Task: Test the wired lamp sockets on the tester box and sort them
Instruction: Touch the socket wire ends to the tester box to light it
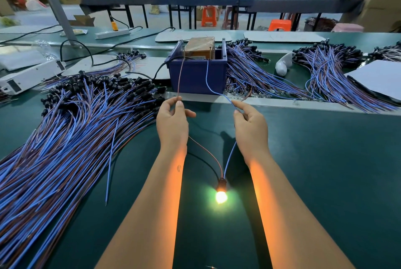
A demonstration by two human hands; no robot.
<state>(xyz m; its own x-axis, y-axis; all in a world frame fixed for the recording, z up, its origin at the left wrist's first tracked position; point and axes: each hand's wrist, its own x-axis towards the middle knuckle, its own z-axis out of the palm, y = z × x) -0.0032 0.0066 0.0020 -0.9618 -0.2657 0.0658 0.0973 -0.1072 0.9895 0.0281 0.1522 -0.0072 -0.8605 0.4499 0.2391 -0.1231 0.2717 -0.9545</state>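
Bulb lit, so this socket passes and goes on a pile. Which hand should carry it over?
Probably the left hand: it pinches the brown wire, and the nearest pile of sockets lies just left of it. The right hand is farther from any pile.

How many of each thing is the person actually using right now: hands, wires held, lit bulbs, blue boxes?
Hands: 2, left hand and right hand
Wires held: 2, brown wire and blue wire
Lit bulbs: 1, bulb
Blue boxes: 1, box
Total: 6
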